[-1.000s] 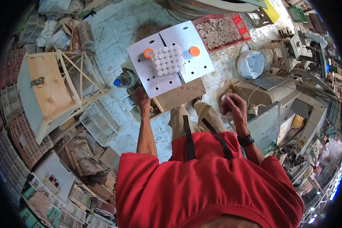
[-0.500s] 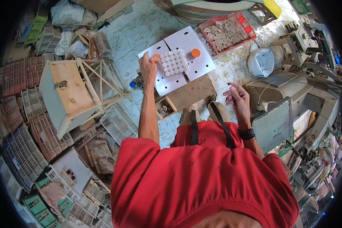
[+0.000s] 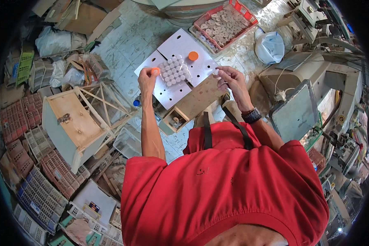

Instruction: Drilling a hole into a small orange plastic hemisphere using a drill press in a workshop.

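My left hand (image 3: 146, 84) is closed at the left edge of a pale metal panel with holes (image 3: 180, 43). Thumb and fingertips pinch a small round orange piece with a lighter middle (image 3: 155, 71). Beside it, a block of white round caps (image 3: 174, 70), packed in rows in clear plastic, lies on the panel. Another orange disc (image 3: 193, 55) rests flat behind the block. My right hand (image 3: 233, 84), with a dark watch on its wrist, hovers at the panel's right corner. Its thumb and index finger are pinched on a small white piece (image 3: 217, 71), too small to name.
A red crate (image 3: 250, 20) of pale ring-shaped pieces stands beyond the panel. Near its front edge is a small wooden box (image 3: 175, 119). A blue-capped bottle (image 3: 136, 103) stands left. A wooden cabinet (image 3: 76, 119) is further left, a machine with a grey plate (image 3: 293, 112) right.
My right hand has moved forward and left, from above my right knee to the panel's right corner. My left hand has drawn the orange piece slightly toward me. The whole view has shifted.
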The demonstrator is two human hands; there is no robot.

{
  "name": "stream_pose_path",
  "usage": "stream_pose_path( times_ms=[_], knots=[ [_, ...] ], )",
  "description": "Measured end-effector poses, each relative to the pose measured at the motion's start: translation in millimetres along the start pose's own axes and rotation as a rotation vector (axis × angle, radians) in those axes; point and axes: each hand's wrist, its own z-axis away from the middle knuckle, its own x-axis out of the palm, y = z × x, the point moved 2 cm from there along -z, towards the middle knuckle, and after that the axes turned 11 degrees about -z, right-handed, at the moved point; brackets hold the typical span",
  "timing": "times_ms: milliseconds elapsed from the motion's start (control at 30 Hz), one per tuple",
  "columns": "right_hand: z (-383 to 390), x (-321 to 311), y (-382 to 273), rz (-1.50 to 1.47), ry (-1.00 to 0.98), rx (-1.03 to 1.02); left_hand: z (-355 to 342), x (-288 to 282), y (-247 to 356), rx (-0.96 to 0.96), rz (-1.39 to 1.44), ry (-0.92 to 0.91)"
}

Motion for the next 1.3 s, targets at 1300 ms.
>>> stream_pose_path(
  times_ms=[1300],
  knots=[
    [-199.5, -346.0, -292.4, -0.037, 0.309, -0.453, -91.8, 183.7, 563.3, -0.119, 1.087, -0.691]
  ],
)
